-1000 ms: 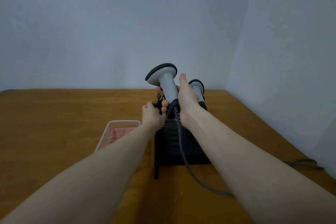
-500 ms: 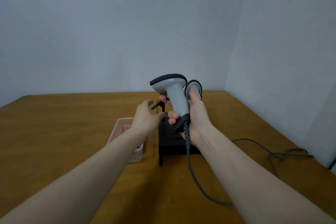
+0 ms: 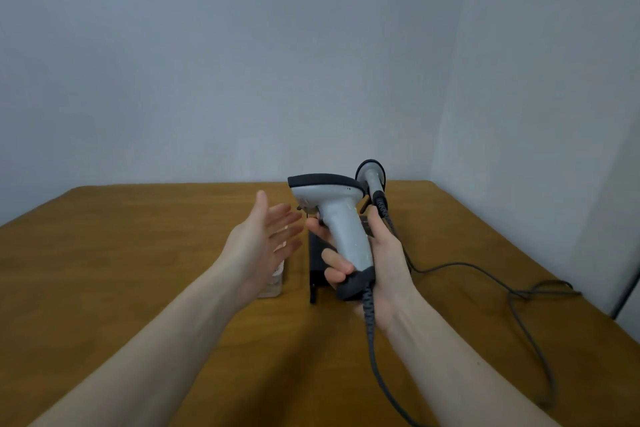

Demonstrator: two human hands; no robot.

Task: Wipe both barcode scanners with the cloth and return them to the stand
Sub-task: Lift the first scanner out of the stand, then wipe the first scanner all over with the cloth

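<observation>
- The dark grey coiled cable [image 3: 370, 314] hangs from the butt of the held scanner and runs toward the viewer over the brown wooden surface [image 3: 104, 253]; it is best kept slack and free of the stand while wiping, so a tug does not drag anything over.
- The right hand [image 3: 377, 263] has its grip wrapped round the handle of the light grey pistol-shaped barcode scanner with a dark head rim [image 3: 337, 215]; the scanner is lifted off its holder, held above the surface just in front of the stand, head pointing left.
- The left hand [image 3: 263, 239] is beside it with fingers straight and spread, holding nothing; its grip is wide, palm turned toward the scanner.
- Judging from this, the step in hand is fetching the cloth; the left hand should drop to the clear plastic tray [image 3: 273, 282] just below it, where only a pale edge shows, so the cloth itself cannot be made out.
- To do it well, hold the scanner steady low on the handle so head and window stay exposed to the cloth.
- The black upright stand [image 3: 317, 258] sits just behind the hands; the second grey scanner [image 3: 371, 177] rests on it farther back, head up, untouched.
</observation>
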